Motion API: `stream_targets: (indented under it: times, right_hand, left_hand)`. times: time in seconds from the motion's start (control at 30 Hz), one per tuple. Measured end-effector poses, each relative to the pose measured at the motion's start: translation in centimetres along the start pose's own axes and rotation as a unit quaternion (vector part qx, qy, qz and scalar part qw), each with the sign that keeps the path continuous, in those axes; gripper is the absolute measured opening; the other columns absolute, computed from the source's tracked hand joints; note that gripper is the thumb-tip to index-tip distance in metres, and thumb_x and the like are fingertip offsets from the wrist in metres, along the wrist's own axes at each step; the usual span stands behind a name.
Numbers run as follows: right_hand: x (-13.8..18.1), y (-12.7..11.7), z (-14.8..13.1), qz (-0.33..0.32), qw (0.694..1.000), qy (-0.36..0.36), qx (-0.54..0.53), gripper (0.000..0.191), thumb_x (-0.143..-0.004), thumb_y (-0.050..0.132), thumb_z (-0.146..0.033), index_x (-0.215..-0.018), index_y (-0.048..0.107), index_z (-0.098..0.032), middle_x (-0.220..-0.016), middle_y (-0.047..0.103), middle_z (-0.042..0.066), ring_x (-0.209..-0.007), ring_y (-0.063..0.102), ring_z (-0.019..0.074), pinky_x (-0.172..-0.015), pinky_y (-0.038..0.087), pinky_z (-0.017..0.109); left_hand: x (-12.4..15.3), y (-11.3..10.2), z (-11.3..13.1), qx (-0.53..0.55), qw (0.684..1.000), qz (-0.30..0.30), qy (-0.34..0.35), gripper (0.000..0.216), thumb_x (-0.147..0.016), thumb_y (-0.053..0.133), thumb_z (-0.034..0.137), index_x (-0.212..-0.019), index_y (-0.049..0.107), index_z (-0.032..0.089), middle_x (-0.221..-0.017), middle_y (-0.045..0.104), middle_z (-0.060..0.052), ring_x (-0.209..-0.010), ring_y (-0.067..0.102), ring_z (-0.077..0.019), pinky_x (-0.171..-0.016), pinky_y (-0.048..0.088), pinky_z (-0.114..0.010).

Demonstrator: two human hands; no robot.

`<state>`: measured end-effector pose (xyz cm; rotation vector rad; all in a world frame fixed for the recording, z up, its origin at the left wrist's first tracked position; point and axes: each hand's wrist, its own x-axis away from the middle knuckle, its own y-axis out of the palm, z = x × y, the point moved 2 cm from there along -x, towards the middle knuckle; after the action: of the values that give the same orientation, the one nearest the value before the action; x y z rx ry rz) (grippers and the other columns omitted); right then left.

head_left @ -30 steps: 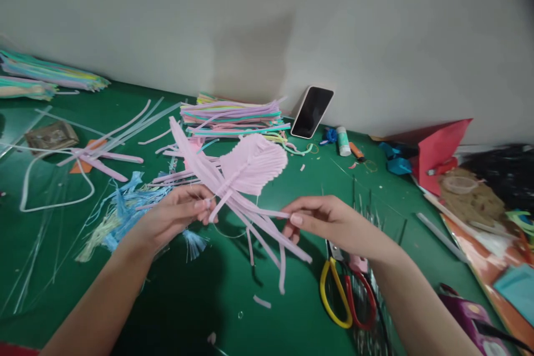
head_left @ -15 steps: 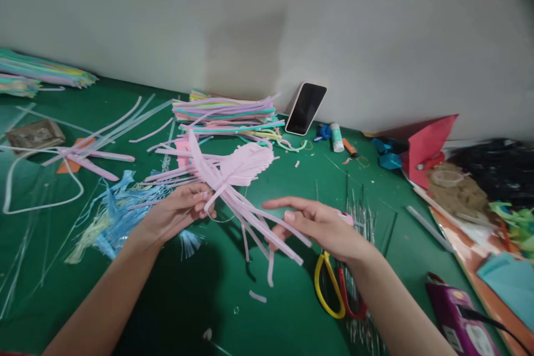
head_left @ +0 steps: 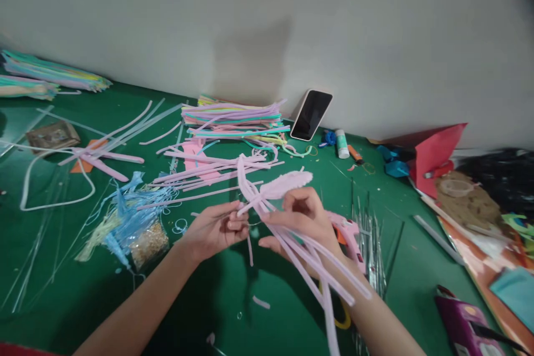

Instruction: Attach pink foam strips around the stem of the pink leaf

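Note:
A bundle of pale pink pipe cleaners [head_left: 287, 184] is raised over the table, with a flat, rounded pad at its top and long loose strands trailing down to the right. My left hand [head_left: 219, 228] is closed, pinching one end of the bundle near a thin wire loop. My right hand [head_left: 306, 222] curls round the bundle just below the pad, thumb across the strands, which drape over that wrist. Behind the hands, more pink pipe cleaners [head_left: 200, 169] lie loose on the green table [head_left: 175, 300].
Bundled coloured pipe cleaners [head_left: 237, 117] and a leaning phone [head_left: 312, 115] stand by the wall. Blue tassels [head_left: 133, 211] and a bead bag [head_left: 149, 245] lie left. Right are a pink glue gun [head_left: 350, 233], wire stems [head_left: 371, 245], yellow-handled scissors [head_left: 345, 317] and a purple device [head_left: 463, 320].
The bundle has moved right with my left hand, and its pad has turned more edge-on. My right hand has gone from spread fingers beside the strands to curling round the bundle.

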<state>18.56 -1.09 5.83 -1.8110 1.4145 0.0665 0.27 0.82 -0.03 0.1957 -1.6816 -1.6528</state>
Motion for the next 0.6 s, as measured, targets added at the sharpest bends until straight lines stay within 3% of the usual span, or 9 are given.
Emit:
stream_targets:
  times: [0.13, 0.23, 0.3, 0.37, 0.47, 0.53, 0.57, 0.6]
  right_hand:
    - [-0.1, 0.0, -1.0, 0.014, 0.999, 0.007, -0.043, 0.018, -0.081, 0.070, -0.024, -0.098, 0.073, -0.029, -0.096, 0.054, 0.002, -0.076, 0.059, 0.0130, -0.064, 0.055, 0.027]
    - [-0.5, -0.4, -0.9, 0.029, 0.995, 0.061, -0.073, 0.010, -0.083, 0.069, -0.026, -0.091, 0.075, -0.025, -0.089, 0.066, 0.003, -0.074, 0.065, 0.0141, -0.065, 0.057, 0.027]
    - [-0.9, -0.9, -0.4, 0.051, 0.984, 0.119, -0.119, 0.008, -0.083, 0.069, -0.028, -0.087, 0.075, -0.025, -0.083, 0.071, 0.003, -0.077, 0.068, 0.0163, -0.066, 0.058, 0.027]
    - [-1.4, -1.3, 0.2, 0.078, 0.964, 0.169, -0.188, 0.010, -0.084, 0.068, -0.031, -0.086, 0.076, -0.024, -0.083, 0.073, 0.003, -0.073, 0.069, 0.0165, -0.062, 0.058, 0.027]
    - [-2.0, -2.0, 1.2, 0.114, 0.924, 0.225, -0.286, 0.016, -0.084, 0.067, -0.036, -0.086, 0.075, -0.023, -0.078, 0.073, 0.003, -0.064, 0.069, 0.0146, -0.056, 0.058, 0.025]
    - [-2.3, -2.2, 1.9, 0.138, 0.902, 0.257, -0.319, 0.021, -0.082, 0.068, -0.041, -0.085, 0.075, -0.021, -0.073, 0.072, 0.003, -0.061, 0.068, 0.0145, -0.056, 0.059, 0.025]
    - [-2.4, -2.3, 2.1, 0.146, 0.893, 0.272, -0.327, 0.023, -0.080, 0.069, -0.043, -0.084, 0.075, -0.020, -0.072, 0.072, 0.003, -0.060, 0.068, 0.0144, -0.056, 0.059, 0.026]
    - [-2.5, -2.3, 2.3, 0.152, 0.887, 0.284, -0.332, 0.026, -0.078, 0.071, -0.045, -0.082, 0.075, -0.020, -0.072, 0.072, 0.003, -0.058, 0.067, 0.0141, -0.056, 0.060, 0.026]
  left_hand:
    - [-0.1, 0.2, -0.1, -0.015, 0.999, 0.040, 0.005, 0.033, -0.095, 0.046, 0.027, -0.071, 0.059, 0.008, -0.055, 0.042, 0.003, -0.049, 0.047, -0.0053, -0.062, 0.052, -0.021]
    - [0.5, 0.6, 0.0, -0.115, 0.989, 0.079, 0.054, 0.039, -0.095, 0.046, 0.040, -0.077, 0.064, 0.010, -0.054, 0.045, 0.002, -0.049, 0.047, -0.0072, -0.063, 0.051, -0.024]
    - [1.4, 0.9, 0.3, -0.224, 0.963, 0.097, 0.118, 0.043, -0.092, 0.046, 0.047, -0.078, 0.066, 0.012, -0.054, 0.049, 0.001, -0.051, 0.049, -0.0096, -0.064, 0.051, -0.026]
    - [2.6, 1.2, 0.9, -0.376, 0.890, 0.143, 0.215, 0.041, -0.090, 0.048, 0.049, -0.076, 0.066, 0.015, -0.056, 0.051, 0.000, -0.055, 0.051, -0.0121, -0.064, 0.049, -0.027]
    - [4.6, 1.8, 2.7, -0.568, 0.681, 0.265, 0.380, 0.030, -0.085, 0.059, 0.047, -0.090, 0.065, 0.019, -0.080, 0.062, -0.003, -0.078, 0.059, -0.0179, -0.076, 0.048, -0.029]
    - [5.4, 2.7, 4.2, -0.638, 0.553, 0.297, 0.445, 0.044, -0.077, 0.067, 0.048, -0.110, 0.060, 0.021, -0.114, 0.061, -0.008, -0.109, 0.055, -0.0254, -0.094, 0.043, -0.036]
    - [5.4, 3.2, 4.8, -0.673, 0.516, 0.287, 0.445, 0.054, -0.073, 0.070, 0.049, -0.118, 0.057, 0.022, -0.129, 0.054, -0.009, -0.121, 0.047, -0.0289, -0.102, 0.038, -0.041]
    - [5.2, 3.8, 5.4, -0.705, 0.505, 0.264, 0.422, 0.060, -0.070, 0.073, 0.050, -0.121, 0.056, 0.023, -0.137, 0.050, -0.009, -0.128, 0.042, -0.0311, -0.106, 0.033, -0.044]
